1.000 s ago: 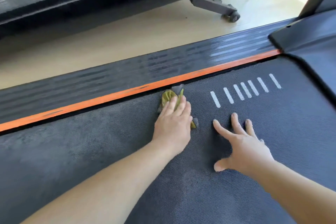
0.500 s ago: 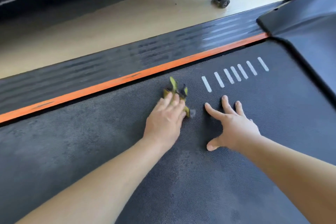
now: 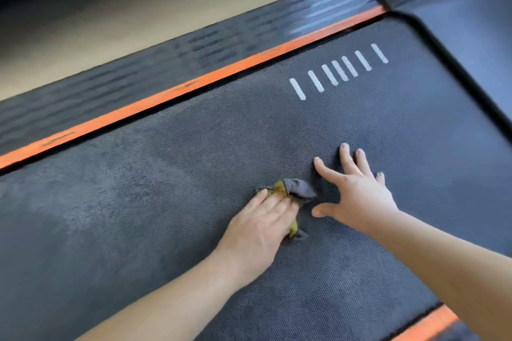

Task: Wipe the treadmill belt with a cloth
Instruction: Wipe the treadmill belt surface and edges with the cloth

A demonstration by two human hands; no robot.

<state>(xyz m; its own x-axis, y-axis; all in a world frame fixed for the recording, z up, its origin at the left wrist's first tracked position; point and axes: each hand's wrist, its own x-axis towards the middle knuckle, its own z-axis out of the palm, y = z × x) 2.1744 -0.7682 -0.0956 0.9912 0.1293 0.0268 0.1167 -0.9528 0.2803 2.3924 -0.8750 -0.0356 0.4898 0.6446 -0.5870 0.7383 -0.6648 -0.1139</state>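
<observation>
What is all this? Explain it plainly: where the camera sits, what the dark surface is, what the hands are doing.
There is no robot here, only a person. The one picture comes from a camera worn on the head, looking forward and down at the hands. The dark textured surface is a treadmill belt, with a row of white marks printed on it and an orange strip along its far edge. Beyond that lie the side rail and a pale floor. The left hand presses a small yellow and grey cloth onto the belt with straight fingers. The right hand holds nothing: it rests beside the cloth, fingers spread on the belt.
</observation>
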